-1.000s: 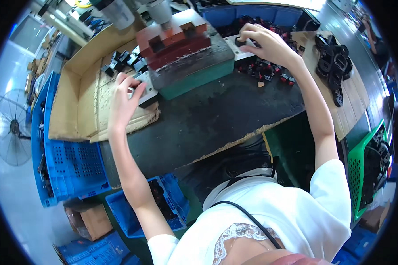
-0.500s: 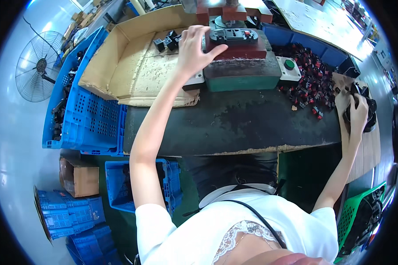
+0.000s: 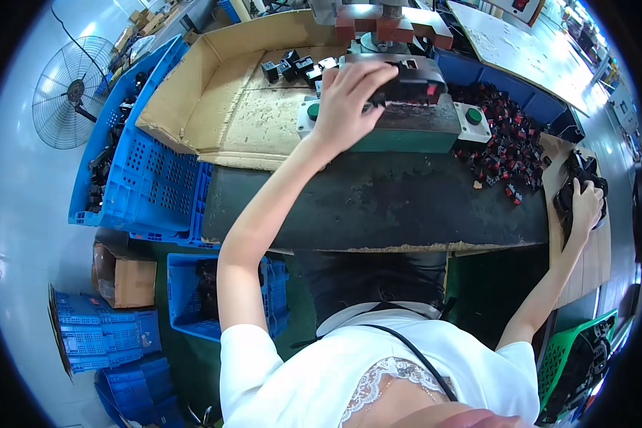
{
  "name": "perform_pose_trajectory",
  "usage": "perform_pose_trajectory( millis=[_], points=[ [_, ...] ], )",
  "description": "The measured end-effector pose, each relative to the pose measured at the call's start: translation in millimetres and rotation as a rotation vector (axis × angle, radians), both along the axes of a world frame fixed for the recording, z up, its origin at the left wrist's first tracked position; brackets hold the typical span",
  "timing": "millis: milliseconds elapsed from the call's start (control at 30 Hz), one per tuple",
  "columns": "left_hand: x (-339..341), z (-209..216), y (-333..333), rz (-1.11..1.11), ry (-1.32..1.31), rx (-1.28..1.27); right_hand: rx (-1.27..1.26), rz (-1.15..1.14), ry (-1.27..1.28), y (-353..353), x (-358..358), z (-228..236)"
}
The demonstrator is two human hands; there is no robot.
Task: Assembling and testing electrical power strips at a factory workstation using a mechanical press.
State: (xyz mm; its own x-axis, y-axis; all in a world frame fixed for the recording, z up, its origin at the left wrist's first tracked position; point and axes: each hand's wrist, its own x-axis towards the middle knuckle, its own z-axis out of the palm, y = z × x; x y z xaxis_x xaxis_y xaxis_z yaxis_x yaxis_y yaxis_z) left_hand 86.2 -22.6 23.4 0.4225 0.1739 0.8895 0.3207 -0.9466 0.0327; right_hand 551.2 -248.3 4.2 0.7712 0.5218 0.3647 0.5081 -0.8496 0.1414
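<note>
My left hand [image 3: 351, 103] is closed on the left end of a long black plastic housing [image 3: 410, 89] with a small red piece at its right end. It holds the housing tilted at the front of the press's dark red fixture block [image 3: 424, 65]. The press head [image 3: 392, 28] is raised above. Far to the right, my right hand [image 3: 586, 205] has its fingers closed over a black plastic part [image 3: 565, 196] among similar parts on a cardboard sheet [image 3: 592, 250]. Its fingertips are partly hidden.
Green push buttons [image 3: 473, 115] flank the press base. A heap of small black-and-red pieces [image 3: 503, 135] lies right of it. Left stands an open cardboard tray [image 3: 228, 107] with several black blocks [image 3: 289, 68]. Blue crates [image 3: 157, 164] and a fan [image 3: 75, 89] are farther left.
My left hand has taken hold of the housing, which lay on the fixture, and brought it up and forward, tilted. My right hand has shifted slightly down, its fingers closing over the black part.
</note>
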Motion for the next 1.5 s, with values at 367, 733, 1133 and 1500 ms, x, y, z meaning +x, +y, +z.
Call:
perform_pose_trajectory(
  millis=[367, 733, 1133, 1500],
  points=[
    [-22.2, 8.7, -49.1, -0.037, -0.127, 0.156, -0.022, -0.11, 0.002, -8.0, 22.1, -8.4],
    [-72.8, 43.4, -114.7, 0.043, -0.042, -0.29, -0.138, 0.067, 0.185, -8.3, 49.6, -8.4],
    [-107.8, 42.1, -133.6, 0.182, 0.069, -0.362, -0.217, -0.024, 0.063, 28.1, 30.2, -9.1],
    [-139.4, 21.7, -151.1, 0.446, 0.136, -0.085, -0.255, 0.04, 0.154, 58.8, 108.9, -26.3]
  ],
)
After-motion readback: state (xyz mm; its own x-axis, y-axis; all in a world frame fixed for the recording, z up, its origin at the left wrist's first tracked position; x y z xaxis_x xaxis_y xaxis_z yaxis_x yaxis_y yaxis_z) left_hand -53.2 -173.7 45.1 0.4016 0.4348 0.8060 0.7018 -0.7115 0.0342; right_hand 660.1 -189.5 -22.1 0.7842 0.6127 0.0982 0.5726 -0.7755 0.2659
